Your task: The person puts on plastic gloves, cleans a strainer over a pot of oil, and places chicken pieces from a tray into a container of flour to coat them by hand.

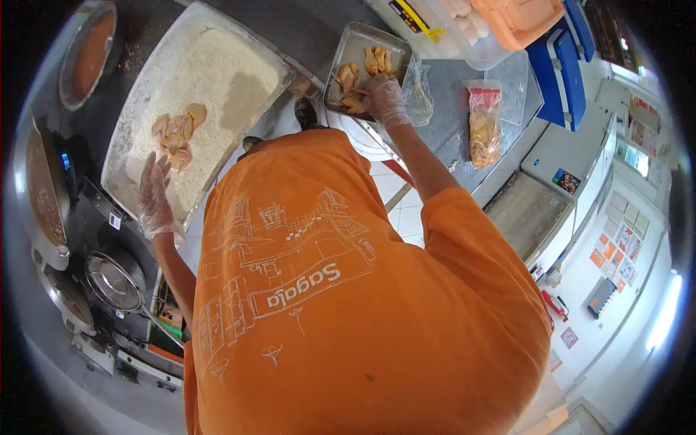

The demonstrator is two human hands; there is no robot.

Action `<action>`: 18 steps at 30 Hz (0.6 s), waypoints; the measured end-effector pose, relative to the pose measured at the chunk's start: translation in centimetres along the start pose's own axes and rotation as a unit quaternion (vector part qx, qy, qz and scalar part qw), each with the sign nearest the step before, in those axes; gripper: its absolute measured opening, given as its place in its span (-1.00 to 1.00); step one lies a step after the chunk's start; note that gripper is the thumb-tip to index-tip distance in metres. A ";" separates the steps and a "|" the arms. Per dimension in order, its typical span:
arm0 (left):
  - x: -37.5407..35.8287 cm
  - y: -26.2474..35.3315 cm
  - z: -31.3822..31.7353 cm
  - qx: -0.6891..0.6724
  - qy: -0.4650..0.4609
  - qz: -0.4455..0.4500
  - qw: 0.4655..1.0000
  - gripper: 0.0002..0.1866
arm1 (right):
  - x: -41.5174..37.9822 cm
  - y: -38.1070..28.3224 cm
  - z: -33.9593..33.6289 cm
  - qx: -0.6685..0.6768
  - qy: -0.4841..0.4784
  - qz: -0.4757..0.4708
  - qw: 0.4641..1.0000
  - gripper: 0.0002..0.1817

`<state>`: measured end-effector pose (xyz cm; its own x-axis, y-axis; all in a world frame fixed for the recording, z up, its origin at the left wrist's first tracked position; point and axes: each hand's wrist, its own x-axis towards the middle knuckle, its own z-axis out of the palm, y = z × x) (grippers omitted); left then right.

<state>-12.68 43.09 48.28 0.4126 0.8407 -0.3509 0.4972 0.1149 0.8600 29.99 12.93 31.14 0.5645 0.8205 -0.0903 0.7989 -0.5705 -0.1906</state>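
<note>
My left hand (pixel 156 194), in a clear plastic glove, has its fingers stretched out at the near edge of a white tub of flour (pixel 225 54). Just beyond the fingertips, raw chicken pieces (pixel 176 135) lie clustered on the flour. Over a metal tray (pixel 353 38), my right hand (pixel 386 100), also gloved, has its fingers curled down at a chicken piece (pixel 354 106) near the tray's front edge. Its fingertips are partly hidden. More chicken pieces (pixel 378 60) lie farther back in the tray.
A clear bag of chicken (pixel 484 127) lies on the counter to the right, and a crumpled plastic bag (pixel 418 90) rests beside the tray. Left of the tub are fryers (pixel 47 192) and a wire strainer (pixel 114 281). An orange lid (pixel 518 18) and blue box (pixel 562 76) stand at the back.
</note>
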 end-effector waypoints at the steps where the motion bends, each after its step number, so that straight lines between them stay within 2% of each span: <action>1: 0.0 0.2 0.0 0.005 -0.002 0.001 1.000 -0.46 | 0.4 0.3 0.0 -0.007 -0.046 -0.007 0.999 -0.76; 2: 0.0 0.3 0.0 0.009 -0.003 0.002 1.000 -0.46 | 0.6 0.4 0.0 -0.007 -0.045 -0.010 0.999 -0.76; 4: -0.2 0.6 0.0 0.001 0.004 0.002 1.000 -0.47 | 0.7 0.5 0.0 0.056 0.010 0.112 0.992 -0.72; 5: -0.3 0.7 -0.1 -0.004 0.008 0.003 1.000 -0.48 | 1.0 0.3 0.2 0.056 0.010 0.108 0.993 -0.72; 7: -0.3 0.2 -0.1 -0.003 0.012 0.003 1.000 -0.48 | 1.7 -0.6 0.9 0.258 0.121 0.193 0.939 -0.63; 8: -0.3 0.1 -0.2 0.000 0.012 0.003 1.000 -0.49 | 2.0 -1.9 -0.1 0.259 0.119 0.191 0.939 -0.63; 10: -0.5 0.2 -0.1 -0.008 0.013 0.000 1.000 -0.49 | 2.7 -4.5 -1.9 0.248 0.034 0.249 0.936 -0.70; 11: -0.7 0.3 0.1 -0.015 0.012 -0.002 1.000 -0.49 | 3.0 -5.1 -1.6 0.248 0.033 0.249 0.936 -0.70; 13: -0.8 0.7 0.2 -0.011 0.017 -0.008 1.000 -0.49 | 3.7 -6.1 -1.3 0.287 0.011 0.316 0.904 -0.66; 14: -0.8 0.8 0.1 -0.006 0.020 -0.015 1.000 -0.49 | 3.9 -6.3 -1.4 0.288 0.011 0.315 0.904 -0.66; 16: -0.7 0.5 -0.1 -0.006 0.018 -0.007 1.000 -0.48 | 4.3 -6.9 -1.9 0.150 -0.016 0.183 0.971 -0.68; 17: -0.7 0.3 -0.1 -0.007 0.015 0.000 1.000 -0.48 | 4.7 -6.5 -1.3 0.150 -0.016 0.184 0.971 -0.68; 18: -0.6 0.1 -0.2 -0.008 0.015 0.001 1.000 -0.48 | 5.5 -5.7 -0.4 0.100 -0.060 0.150 0.982 -0.68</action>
<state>-12.99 42.71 48.60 0.3903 0.8561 -0.3387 0.4849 0.1216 0.8661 28.58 20.67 32.11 0.7299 0.6217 -0.2840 0.5371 -0.7787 -0.3243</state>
